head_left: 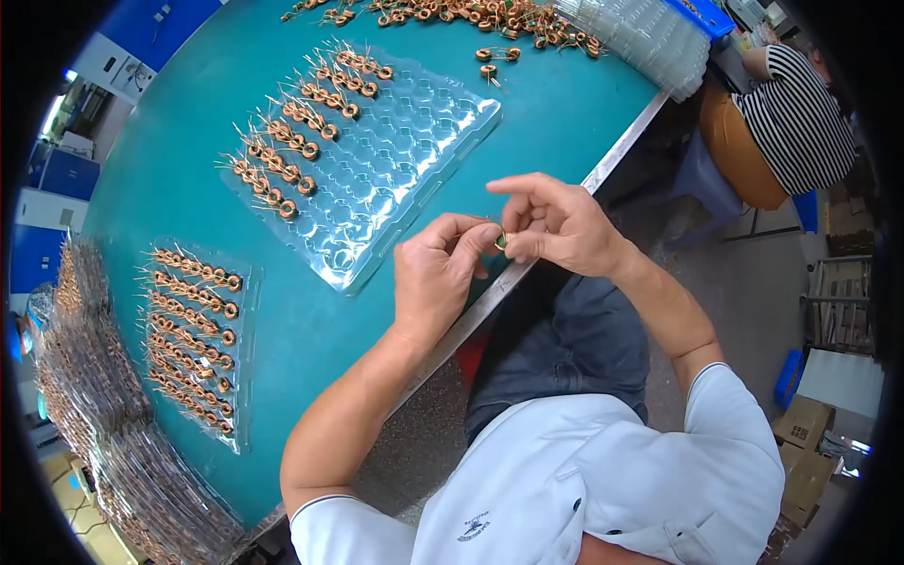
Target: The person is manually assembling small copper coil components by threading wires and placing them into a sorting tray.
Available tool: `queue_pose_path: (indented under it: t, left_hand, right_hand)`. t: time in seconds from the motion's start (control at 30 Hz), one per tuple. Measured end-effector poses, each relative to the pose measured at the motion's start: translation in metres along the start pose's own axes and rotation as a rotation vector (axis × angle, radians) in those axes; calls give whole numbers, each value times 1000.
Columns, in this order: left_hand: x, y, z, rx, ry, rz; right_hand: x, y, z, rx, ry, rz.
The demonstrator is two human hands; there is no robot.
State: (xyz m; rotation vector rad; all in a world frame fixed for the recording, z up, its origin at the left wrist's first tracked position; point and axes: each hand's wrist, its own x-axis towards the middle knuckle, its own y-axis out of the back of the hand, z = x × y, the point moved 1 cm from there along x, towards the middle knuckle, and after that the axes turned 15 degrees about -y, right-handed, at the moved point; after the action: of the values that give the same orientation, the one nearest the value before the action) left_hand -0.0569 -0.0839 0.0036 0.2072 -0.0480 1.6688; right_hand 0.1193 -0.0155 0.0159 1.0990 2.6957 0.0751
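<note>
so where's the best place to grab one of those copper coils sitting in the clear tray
Probably by the round wound ring, pinched across its outer edge with thumb and forefinger, coming straight down from above. Each copper coil lies flat in a pocket of the clear blister tray with its thin wire leads sticking out towards the far-left side, so the ring is the sturdy, exposed part and the leads look easy to bend.

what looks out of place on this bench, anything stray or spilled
Two loose coils lie on the green table, apart from the pile of coils at the far edge and outside the clear tray. Nothing looks spilled or damaged.

Glossy clear plastic tray [395,179] (copper coils [282,165]).
</note>
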Motion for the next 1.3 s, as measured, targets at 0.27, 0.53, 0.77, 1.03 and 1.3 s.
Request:
queue_pose_path:
  t: [0.27, 0.53, 0.77, 1.03, 1.3]
  left_hand:
    - [-1, -3, -7, -19, -44, -2]
    - [-5, 7, -2, -179, 14, 19]
    - [-1, 7, -8, -164, -90, 110]
    - [1, 9, -9, 187, -412, 133]
    - [0, 12, -11, 156, -540, 124]
  right_hand:
    - [-8, -5, 7, 146, -105, 129]
    - [-1, -5, 2, -192, 106, 208]
    - [-1, -9, -1, -175, 130, 256]
    - [-8, -10, -7, -423, 261, 279]
    - [-10, -7, 3, -224, 136, 449]
